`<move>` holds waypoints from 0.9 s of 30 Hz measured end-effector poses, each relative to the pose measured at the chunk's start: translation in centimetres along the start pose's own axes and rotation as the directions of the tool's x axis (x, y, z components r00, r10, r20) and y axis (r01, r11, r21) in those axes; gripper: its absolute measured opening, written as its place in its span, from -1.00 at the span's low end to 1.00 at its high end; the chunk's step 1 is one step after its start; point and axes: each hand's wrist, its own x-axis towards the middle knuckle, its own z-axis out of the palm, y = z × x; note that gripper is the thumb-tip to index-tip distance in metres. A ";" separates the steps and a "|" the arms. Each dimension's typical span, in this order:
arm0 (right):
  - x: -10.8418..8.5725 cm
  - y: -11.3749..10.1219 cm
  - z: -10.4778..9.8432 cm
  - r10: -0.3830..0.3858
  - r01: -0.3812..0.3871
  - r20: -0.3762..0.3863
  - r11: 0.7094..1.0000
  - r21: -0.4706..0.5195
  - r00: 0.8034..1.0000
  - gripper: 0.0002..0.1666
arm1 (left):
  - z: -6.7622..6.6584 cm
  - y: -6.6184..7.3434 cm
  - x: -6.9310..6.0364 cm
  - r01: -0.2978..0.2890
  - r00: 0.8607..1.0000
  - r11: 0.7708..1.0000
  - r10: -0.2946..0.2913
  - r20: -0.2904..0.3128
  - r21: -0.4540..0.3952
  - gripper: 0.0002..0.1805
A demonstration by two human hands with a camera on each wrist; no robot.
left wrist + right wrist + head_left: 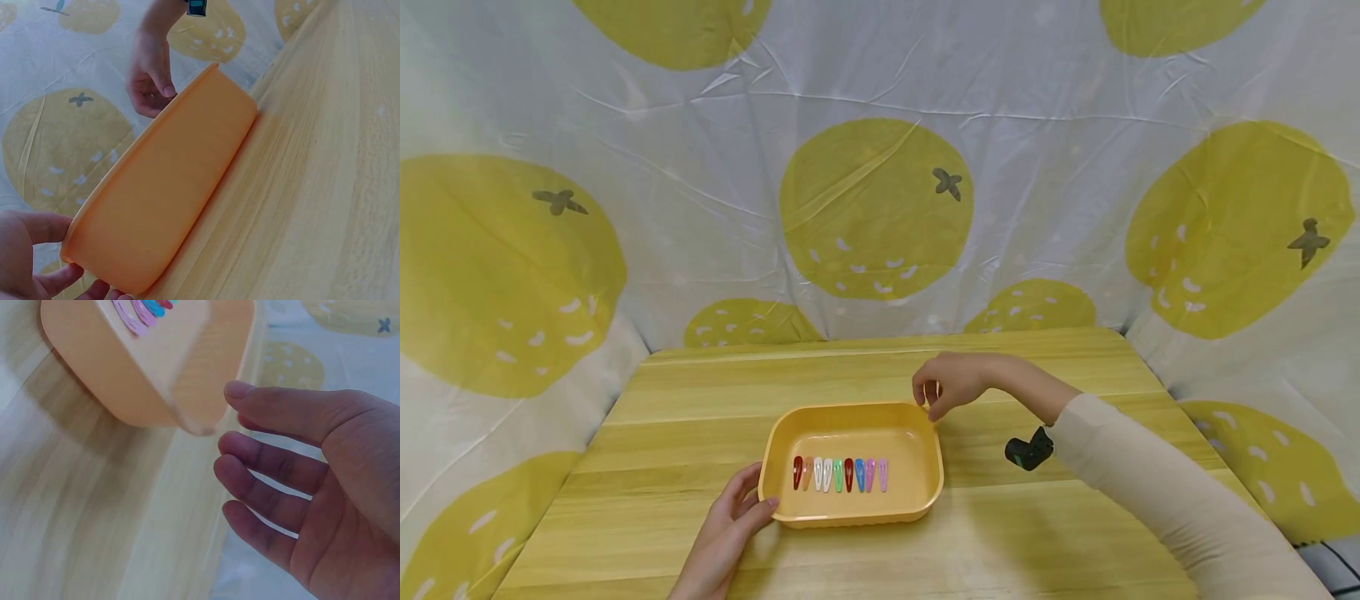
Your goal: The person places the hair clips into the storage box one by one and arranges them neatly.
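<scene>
A shallow yellow plastic tray [850,421] stands on the table. Inside it lies a row of several snap hair clips [838,475] in red, orange, white, green, blue, pink and purple. My left hand [730,521] grips the tray's near left corner, thumb at the rim and fingers against the outer wall. At the far right corner is my right hand [955,382], its thumb at or very near the rim. In the right wrist view, the fingers [269,456] of that hand are loosely bent and apart from the tray wall. Whether its thumb touches the rim I cannot tell.
The wood-grain table [1052,525] reaches back to a white curtain [1045,183] printed with yellow fruit, which also hangs at both sides. A small black device [1030,450] is beside the right sleeve [1150,483]. Dark cables show at the lower right.
</scene>
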 end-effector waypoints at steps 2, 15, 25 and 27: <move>-0.5 0.5 -0.2 0.017 -0.017 -0.002 1.000 0.015 1.000 -0.76 | 0.0 0.0 0.0 0.003 1.000 1.000 -0.003 -0.003 0.000 -0.34; -5.0 4.4 -1.6 0.146 -0.145 -0.022 0.988 0.055 0.989 -0.74 | -0.1 -0.2 0.1 -0.005 1.000 1.000 0.005 0.007 0.000 -0.33; -8.2 7.7 -1.7 0.224 -0.215 -0.052 0.967 0.135 0.973 -0.76 | -0.2 -0.2 0.1 -0.012 1.000 1.000 0.012 0.002 -0.014 -0.35; -8.7 8.0 -1.7 0.243 -0.232 -0.062 0.961 0.148 0.968 -0.76 | -0.1 -0.3 0.1 -0.016 1.000 1.000 0.016 0.007 -0.007 -0.33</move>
